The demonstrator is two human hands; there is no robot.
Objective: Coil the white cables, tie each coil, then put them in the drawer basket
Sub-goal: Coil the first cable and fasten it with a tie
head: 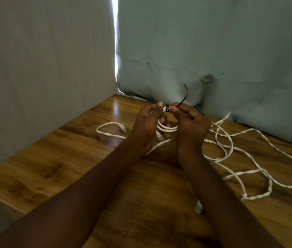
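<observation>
Seen from above, two bare forearms reach forward over a glossy wooden table set into a corner hung with pale grey-green cloth. A thin bright strip of light shows where the two cloth panels meet.

Both hands are raised just above the table, close together, with the coiled white cable held between them. The left hand has its fingers curled round the left side of the coil, thumb tip pointing up at the top. The right hand pinches a thin black tie between thumb and forefinger. The tie wraps as a dark band around the top of the coil, right between the two thumbs, and its free tail sticks up and curves to the right.

A loose end of the same cable loops out to the left across the table, ending in a clear plug. Another plug hangs below the coil between the wrists.

To the right of the hands, a second white cable lies uncoiled in a loose tangle, sprawling across the table to the right edge of the view, partly twisted on itself. Near the right forearm, another clear plug rests on the table. The drawer basket is out of view.
</observation>
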